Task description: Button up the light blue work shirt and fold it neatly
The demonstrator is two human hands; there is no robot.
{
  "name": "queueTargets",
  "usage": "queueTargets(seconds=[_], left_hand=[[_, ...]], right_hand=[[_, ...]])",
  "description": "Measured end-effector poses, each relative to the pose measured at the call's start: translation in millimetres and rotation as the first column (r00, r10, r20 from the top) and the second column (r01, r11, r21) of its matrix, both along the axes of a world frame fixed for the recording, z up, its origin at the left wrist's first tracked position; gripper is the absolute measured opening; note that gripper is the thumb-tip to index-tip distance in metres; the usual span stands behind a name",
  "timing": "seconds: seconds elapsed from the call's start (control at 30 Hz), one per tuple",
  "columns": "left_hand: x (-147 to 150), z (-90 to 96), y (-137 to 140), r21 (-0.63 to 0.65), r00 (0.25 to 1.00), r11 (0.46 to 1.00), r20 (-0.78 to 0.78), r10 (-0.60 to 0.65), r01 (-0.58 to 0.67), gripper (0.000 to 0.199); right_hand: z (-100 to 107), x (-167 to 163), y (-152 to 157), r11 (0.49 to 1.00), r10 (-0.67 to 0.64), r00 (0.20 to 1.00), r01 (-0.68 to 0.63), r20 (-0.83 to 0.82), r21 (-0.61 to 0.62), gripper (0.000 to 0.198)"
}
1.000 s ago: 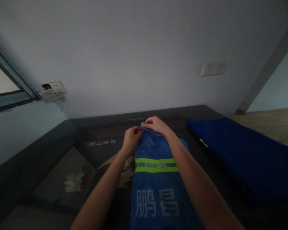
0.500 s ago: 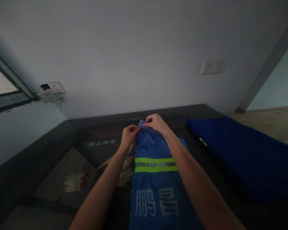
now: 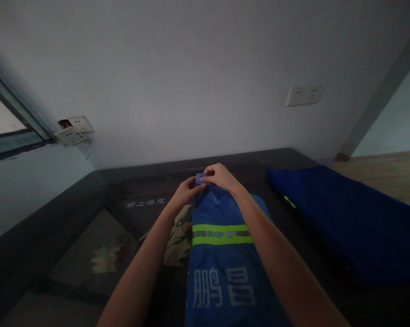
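Observation:
A folded blue work jacket lies in a long strip on the dark table, its far end towards the wall. Across it runs a yellow-green band with a grey reflective stripe, and large pale characters are printed nearer to me. My left hand pinches the left side of the far end, which looks like the collar, with thumb and fingers. Close beside it, my right hand grips the same edge from the right, fingers curled over the cloth. My right forearm covers part of the jacket's right side.
A second folded dark-blue cloth item with a small yellow-green patch lies to the right. The dark table has a printed picture and pale lettering on its top. Wall sockets and a loose socket box are on the wall behind.
My left hand has shifted slightly, its thumb now reaching further over the collar edge. My right hand has moved a little left and down. The jacket's body lies as before.

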State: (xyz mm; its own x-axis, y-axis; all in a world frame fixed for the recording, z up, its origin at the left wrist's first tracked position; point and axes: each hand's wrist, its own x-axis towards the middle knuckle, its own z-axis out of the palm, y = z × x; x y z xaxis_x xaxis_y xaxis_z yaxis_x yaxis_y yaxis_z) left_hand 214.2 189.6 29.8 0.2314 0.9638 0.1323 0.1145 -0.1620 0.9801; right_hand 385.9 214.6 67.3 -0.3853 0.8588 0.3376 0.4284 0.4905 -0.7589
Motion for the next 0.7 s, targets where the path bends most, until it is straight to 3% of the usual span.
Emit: queueTargets(seconds=[0.13,0.33,0.4,0.57,0.7], left_hand=[[2.5,-5.6,3.4,0.032,0.998,0.997,-0.013,0.068,-0.067,0.046],[6.2,-4.3,-0.6,0.031,0.994,0.995,0.069,0.090,-0.093,0.036],[6.2,-3.7,-1.4,0.032,0.990,0.994,0.095,0.100,-0.104,0.034],[5.3,-8.8,2.2,-0.002,0.973,0.995,0.207,0.103,-0.104,0.034],[5.6,-12.9,6.2,-0.038,0.956,0.995,0.277,0.102,-0.095,0.033]], right_hand=[[0.3,5.6,3.0,0.992,0.115,0.993,-0.116,-0.021,-0.046,0.034],[-8.3,31.5,16.6,0.989,-0.044,0.968,0.008,-0.249,-0.144,0.029],[-14.8,40.7,18.9,0.981,-0.062,0.975,0.021,-0.214,-0.192,0.034],[-27.2,48.8,18.0,0.925,0.112,0.988,-0.144,-0.110,-0.351,0.042],[-28.4,43.7,17.5,0.911,0.135,0.984,-0.170,-0.117,-0.375,0.040]])
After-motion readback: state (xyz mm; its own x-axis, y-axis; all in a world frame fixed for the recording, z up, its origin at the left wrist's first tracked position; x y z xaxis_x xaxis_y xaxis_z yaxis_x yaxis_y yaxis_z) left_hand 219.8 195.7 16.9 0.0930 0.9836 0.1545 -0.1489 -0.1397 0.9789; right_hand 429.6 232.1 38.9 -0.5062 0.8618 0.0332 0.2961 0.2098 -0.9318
